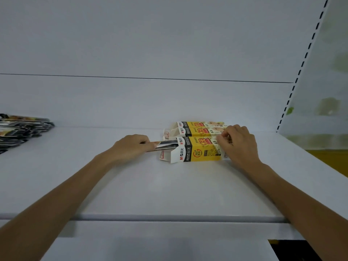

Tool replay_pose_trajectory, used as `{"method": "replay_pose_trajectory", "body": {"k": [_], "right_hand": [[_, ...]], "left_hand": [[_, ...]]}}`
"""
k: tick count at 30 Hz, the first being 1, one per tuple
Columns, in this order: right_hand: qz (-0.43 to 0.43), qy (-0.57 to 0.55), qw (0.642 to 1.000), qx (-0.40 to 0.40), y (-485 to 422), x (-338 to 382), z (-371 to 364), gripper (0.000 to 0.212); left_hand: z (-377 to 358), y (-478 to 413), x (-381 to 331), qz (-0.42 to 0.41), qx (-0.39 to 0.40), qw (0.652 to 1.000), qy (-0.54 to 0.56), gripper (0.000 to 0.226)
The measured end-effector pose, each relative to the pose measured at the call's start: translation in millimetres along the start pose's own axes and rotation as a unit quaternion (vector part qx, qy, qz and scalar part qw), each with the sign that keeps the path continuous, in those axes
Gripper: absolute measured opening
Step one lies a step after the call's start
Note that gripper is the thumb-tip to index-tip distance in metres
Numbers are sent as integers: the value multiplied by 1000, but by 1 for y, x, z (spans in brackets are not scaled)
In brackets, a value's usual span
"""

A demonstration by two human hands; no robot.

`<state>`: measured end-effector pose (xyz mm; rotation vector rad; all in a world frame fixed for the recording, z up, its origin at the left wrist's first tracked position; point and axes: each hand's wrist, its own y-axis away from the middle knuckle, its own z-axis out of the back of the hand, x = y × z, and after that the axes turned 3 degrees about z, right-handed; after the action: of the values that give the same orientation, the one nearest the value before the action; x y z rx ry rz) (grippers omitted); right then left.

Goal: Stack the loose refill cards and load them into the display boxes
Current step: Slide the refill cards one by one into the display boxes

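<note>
A yellow, black and white display box (199, 149) lies on its side on the white shelf (169, 185), its open end facing left. My left hand (131, 146) grips a stack of refill cards (166, 145) whose right end sits inside that open end. My right hand (238, 143) holds the box's right end, fingers curled on its top edge. Two more display boxes (199, 128) of the same kind lie just behind it, against the back wall. A loose pile of refill cards (20, 131) rests at the far left of the shelf.
The shelf's front edge (169, 217) runs across below my forearms. A back panel rises behind the boxes. A slotted upright (299, 72) stands at the right, with a yellow surface beyond it at lower right.
</note>
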<state>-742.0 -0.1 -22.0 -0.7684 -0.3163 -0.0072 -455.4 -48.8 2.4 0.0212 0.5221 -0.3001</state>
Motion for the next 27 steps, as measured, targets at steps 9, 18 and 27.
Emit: {"method": "replay_pose_trajectory", "body": {"k": [9,18,27], "right_hand": [[-2,9,1000,11,-2,-1,-1,17],[-6,11,1000,23,-1,1,1,15],[-6,9,1000,20,-1,3,1,15]], "left_hand": [[16,3,23,-2,-14,996,92,34],[-3,6,21,-37,20,998,44,34],[-3,7,6,-43,3,998,45,34]]}}
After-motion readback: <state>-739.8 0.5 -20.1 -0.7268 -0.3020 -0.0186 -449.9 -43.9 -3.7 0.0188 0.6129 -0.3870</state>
